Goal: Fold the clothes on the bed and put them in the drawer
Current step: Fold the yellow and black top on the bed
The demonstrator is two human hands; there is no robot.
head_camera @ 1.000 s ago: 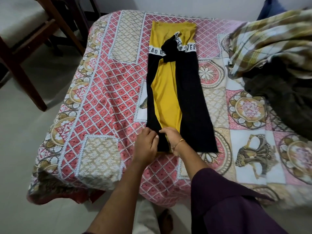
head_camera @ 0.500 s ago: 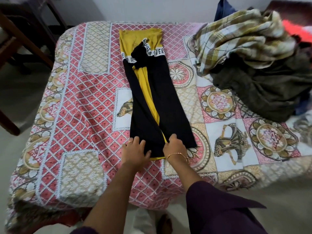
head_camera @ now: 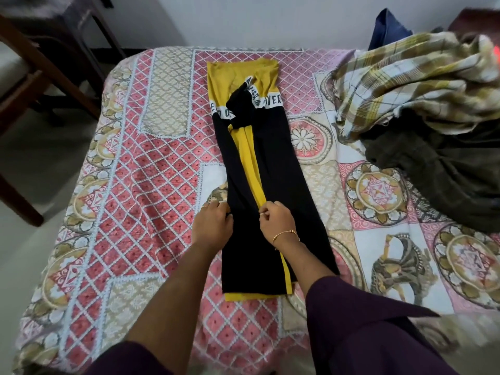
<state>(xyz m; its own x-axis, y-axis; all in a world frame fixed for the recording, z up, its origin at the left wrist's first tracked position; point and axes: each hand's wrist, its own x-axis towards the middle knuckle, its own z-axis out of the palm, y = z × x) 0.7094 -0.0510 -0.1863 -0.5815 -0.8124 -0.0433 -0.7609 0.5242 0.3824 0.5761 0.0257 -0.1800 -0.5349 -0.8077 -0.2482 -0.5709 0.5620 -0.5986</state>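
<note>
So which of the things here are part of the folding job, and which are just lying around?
Part of the job:
- black and yellow garment, being folded
- left hand and right hand on it
- checked cloth and dark olive garment, piled for folding
- bed

Just lying about:
- wooden chair
- blue fabric behind the pile

Bed (head_camera: pixel 162 163) under a pink and cream patterned bedspread. Lengthwise down its middle, a black and yellow garment (head_camera: pixel 273 163) folded into a long narrow strip. At right, heaped: a plaid cloth (head_camera: pixel 411 85) partly over a dark olive garment (head_camera: pixel 443 174).
</note>
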